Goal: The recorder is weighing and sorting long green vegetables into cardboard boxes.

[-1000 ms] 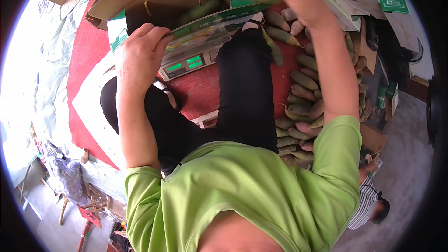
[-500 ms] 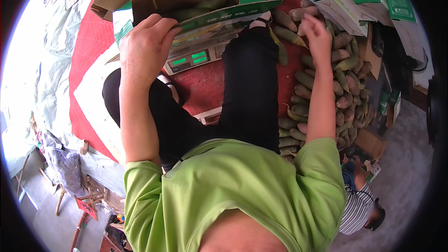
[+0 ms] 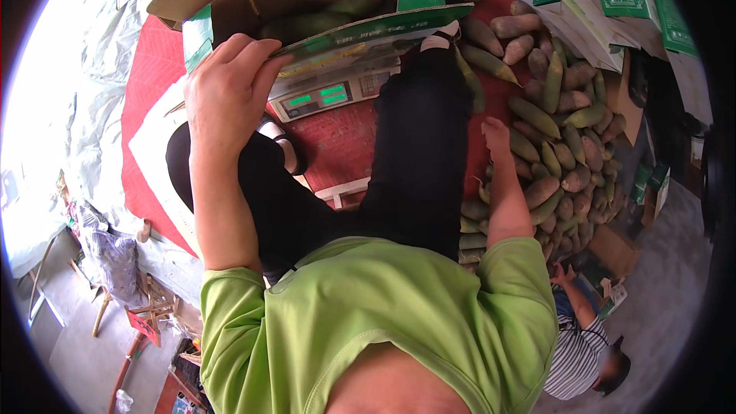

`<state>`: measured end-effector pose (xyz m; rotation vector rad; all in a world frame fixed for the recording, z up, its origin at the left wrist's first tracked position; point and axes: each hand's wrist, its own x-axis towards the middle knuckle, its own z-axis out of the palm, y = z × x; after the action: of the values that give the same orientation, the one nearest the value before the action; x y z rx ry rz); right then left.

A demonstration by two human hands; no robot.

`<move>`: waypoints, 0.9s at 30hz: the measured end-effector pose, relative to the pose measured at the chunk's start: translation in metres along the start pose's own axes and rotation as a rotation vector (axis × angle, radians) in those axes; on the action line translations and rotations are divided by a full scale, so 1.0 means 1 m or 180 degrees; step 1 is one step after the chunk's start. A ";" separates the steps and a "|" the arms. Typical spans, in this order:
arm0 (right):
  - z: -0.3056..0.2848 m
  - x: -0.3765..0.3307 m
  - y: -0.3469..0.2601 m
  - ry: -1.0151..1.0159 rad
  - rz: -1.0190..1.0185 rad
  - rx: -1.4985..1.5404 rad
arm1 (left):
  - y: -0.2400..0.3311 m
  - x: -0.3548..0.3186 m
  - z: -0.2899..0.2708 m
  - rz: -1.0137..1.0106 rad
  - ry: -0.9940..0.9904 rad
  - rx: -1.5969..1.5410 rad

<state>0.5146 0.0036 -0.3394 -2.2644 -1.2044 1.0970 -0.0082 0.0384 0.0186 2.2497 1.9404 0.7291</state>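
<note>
My left hand (image 3: 230, 92) is closed on the near edge of an open cardboard box (image 3: 307, 38), its fingers bent over the rim. Inside the brown-lined box lie green radishes (image 3: 354, 4), partly in shadow. The box rests on a digital scale (image 3: 330, 96) with lit green displays. My right hand (image 3: 497, 138) is beside my right knee, at the left edge of a heap of green and brownish-pink radishes (image 3: 575, 138). Its fingers look curled, and no radish shows in them.
White and green cartons (image 3: 606, 0) stand at the far right behind the heap. Red matting (image 3: 322, 153) covers the floor between my legs. At the lower right is another person in a striped shirt (image 3: 571, 356). A wooden stool (image 3: 157, 307) stands at the lower left.
My right hand has drawn back toward me from the far side of the radish heap. My left hand keeps hold of the box edge. The other person's arm has moved out.
</note>
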 end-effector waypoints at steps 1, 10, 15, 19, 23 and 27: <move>0.010 0.000 0.001 -0.0034 0.0087 0.0104 | 0.000 -0.001 -0.001 0.0021 0.0048 0.0050; 0.024 0.025 -0.014 0.0373 -0.0116 -0.0717 | 0.006 0.003 0.002 -0.0091 -0.0035 -0.0104; 0.028 0.028 -0.061 0.0294 0.0188 -0.1299 | 0.004 0.000 0.002 0.0072 -0.0070 0.0069; 0.035 0.033 -0.064 0.0266 0.0551 -0.1267 | -0.002 0.001 0.009 0.0213 -0.0165 -0.0034; 0.042 0.025 -0.082 -0.0169 0.0693 -0.1149 | 0.005 0.000 0.005 -0.0069 -0.0193 0.0053; 0.039 0.021 -0.097 -0.0222 0.0977 -0.1363 | 0.001 -0.004 0.008 -0.0127 -0.0171 0.0020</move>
<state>0.4392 0.0748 -0.3148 -2.8338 -1.2430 1.1136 -0.0041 0.0361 0.0114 2.2036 1.9596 0.6519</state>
